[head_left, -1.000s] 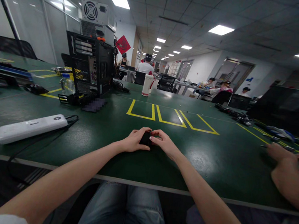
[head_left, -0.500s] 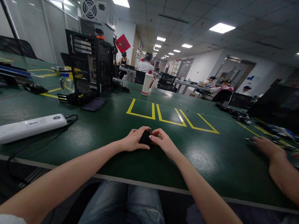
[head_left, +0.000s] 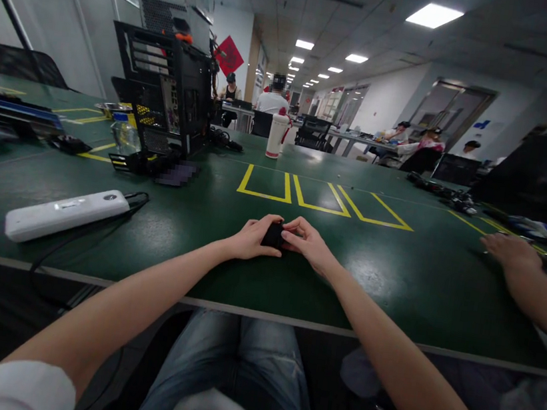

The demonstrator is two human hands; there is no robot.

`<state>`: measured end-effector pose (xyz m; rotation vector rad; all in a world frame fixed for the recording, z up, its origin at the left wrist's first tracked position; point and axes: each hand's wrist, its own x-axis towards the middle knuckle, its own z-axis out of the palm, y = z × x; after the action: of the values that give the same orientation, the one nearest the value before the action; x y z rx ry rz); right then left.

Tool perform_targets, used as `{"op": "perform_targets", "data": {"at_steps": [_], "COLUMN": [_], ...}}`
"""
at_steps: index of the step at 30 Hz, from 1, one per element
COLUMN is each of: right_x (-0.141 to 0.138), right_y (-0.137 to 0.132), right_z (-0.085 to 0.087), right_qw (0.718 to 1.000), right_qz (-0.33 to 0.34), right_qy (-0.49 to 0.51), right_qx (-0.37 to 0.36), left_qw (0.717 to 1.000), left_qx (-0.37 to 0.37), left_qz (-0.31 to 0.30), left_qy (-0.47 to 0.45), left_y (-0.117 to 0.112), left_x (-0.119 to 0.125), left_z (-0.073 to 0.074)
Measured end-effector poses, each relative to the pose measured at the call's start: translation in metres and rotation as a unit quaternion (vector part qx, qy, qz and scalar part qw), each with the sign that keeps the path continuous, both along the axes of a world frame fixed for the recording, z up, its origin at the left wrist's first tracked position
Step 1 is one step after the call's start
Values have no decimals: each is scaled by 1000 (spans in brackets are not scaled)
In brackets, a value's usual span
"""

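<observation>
A small black object [head_left: 273, 235] rests on the green table [head_left: 393, 288] straight ahead of me. My left hand [head_left: 252, 237] curls round its left side, fingers closed on it. My right hand [head_left: 307, 243] pinches its right side with fingertips pressed together. Most of the object is hidden between the two hands.
A white power strip [head_left: 65, 213] with a black cable lies at the left. A black computer case [head_left: 163, 100] stands behind it, a white bottle [head_left: 277, 135] farther back. Yellow tape boxes [head_left: 322, 198] mark the table. Another person's hand [head_left: 512, 252] rests at the right.
My hands stay on the black object; the view has tilted down a little. The other person's hand at the right has shifted farther back along the table.
</observation>
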<state>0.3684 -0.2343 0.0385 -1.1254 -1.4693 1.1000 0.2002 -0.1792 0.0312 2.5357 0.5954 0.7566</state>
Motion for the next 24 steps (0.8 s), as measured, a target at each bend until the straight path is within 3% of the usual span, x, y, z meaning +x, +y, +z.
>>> {"op": "perform_targets", "data": {"at_steps": [12, 24], "right_x": [2, 0], "right_y": [-2, 2], "right_z": [3, -1], "right_qw": [999, 999], "right_qz": [10, 38], "right_qy": [-35, -28], "right_qx": [18, 16], "left_qw": [1000, 999], "left_qx": [-8, 32], "left_qz": [-9, 38], "left_qy": [-3, 0], "left_y": [1, -11], "left_x": [-1, 1], "left_z": [1, 7]}}
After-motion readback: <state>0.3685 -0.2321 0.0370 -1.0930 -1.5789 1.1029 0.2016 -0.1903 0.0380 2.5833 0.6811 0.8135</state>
